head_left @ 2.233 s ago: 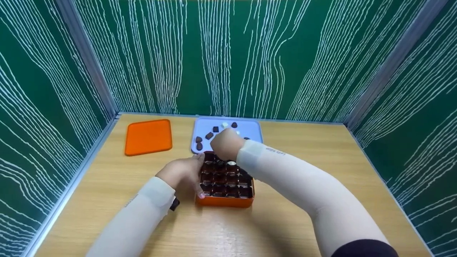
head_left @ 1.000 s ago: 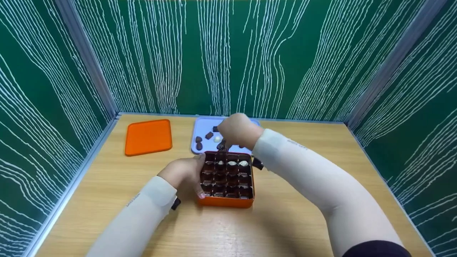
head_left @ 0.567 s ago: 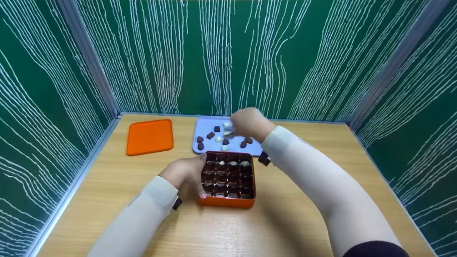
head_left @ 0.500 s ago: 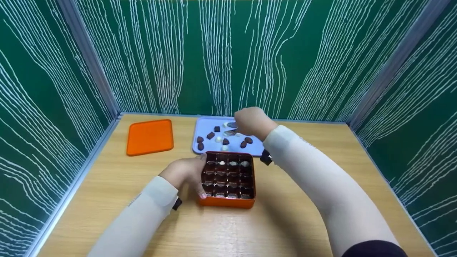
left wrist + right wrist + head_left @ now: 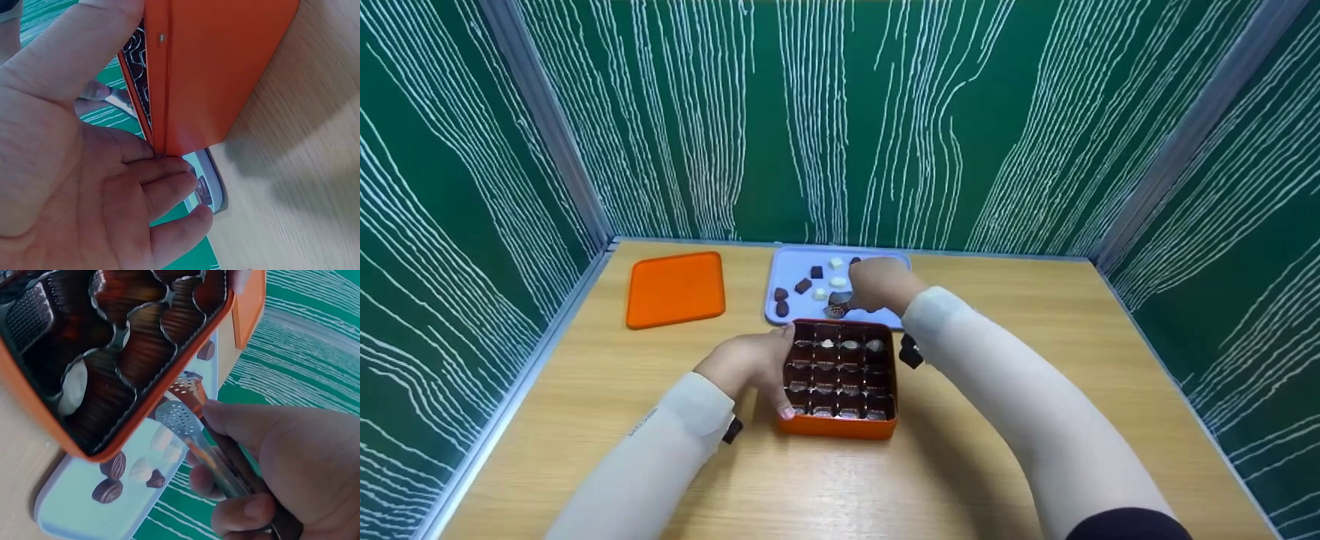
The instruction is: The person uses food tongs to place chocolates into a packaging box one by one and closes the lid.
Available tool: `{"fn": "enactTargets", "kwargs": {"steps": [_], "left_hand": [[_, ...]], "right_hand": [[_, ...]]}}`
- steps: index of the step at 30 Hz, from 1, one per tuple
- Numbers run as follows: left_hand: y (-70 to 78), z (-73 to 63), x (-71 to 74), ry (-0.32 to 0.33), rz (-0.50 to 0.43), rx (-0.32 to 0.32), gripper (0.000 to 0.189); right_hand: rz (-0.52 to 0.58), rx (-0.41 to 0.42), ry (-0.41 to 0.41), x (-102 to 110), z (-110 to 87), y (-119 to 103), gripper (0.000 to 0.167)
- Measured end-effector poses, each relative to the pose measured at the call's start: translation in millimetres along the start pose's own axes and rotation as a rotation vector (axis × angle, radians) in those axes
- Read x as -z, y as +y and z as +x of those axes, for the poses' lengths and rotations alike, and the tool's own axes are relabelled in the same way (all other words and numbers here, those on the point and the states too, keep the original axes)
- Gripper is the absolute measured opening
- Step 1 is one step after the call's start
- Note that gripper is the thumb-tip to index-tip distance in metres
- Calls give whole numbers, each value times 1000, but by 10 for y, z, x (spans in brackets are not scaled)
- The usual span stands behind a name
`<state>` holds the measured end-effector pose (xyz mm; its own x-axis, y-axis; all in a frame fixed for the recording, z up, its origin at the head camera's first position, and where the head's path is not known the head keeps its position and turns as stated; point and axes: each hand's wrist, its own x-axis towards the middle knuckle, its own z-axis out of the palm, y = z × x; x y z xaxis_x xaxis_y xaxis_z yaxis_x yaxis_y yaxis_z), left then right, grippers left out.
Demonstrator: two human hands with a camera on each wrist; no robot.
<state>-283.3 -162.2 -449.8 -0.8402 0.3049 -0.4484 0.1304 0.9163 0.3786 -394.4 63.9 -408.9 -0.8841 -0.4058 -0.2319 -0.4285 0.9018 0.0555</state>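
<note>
My left hand [image 5: 750,367] grips the left side of an orange box [image 5: 840,429], thumb at the front corner and fingertips at the back one. Inside the box is a dark brown divided insert [image 5: 149,354], with three pale chocolates [image 5: 850,345] in its back row. My right hand [image 5: 881,283] holds metal tongs [image 5: 211,458] with perforated tips. The tips stand apart, low over the near part of a pale blue tray [image 5: 774,262]; in the head view they overlap the spot of a dark chocolate. White chocolates [image 5: 838,282] and dark chocolates [image 5: 803,286] lie scattered on this tray.
A flat orange lid [image 5: 675,290] lies on the wooden table [image 5: 1005,315] to the left of the tray. Green walls [image 5: 1020,112] with white wavy lines enclose the table at the back and both sides.
My right hand first lifted the tongs from the box to the back of the tray. In the last half second it brought them nearer, towards the box. My left hand stays put.
</note>
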Motion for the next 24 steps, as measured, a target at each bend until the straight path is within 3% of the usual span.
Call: {"fn": "enactTargets", "kwargs": {"steps": [7, 13, 20, 24], "left_hand": [[-2, -15, 7, -11, -12, -1, 165], [-11, -12, 4, -2, -22, -6, 167], [-20, -14, -4, 1, -38, 18, 169], [-18, -12, -9, -10, -38, 11, 167]], "right_hand": [[-48, 3, -32, 2, 4, -75, 30], [-79, -16, -57, 17, 11, 7, 27], [2, -54, -40, 6, -72, 114, 19], [-32, -47, -23, -9, -99, 130, 23]]}}
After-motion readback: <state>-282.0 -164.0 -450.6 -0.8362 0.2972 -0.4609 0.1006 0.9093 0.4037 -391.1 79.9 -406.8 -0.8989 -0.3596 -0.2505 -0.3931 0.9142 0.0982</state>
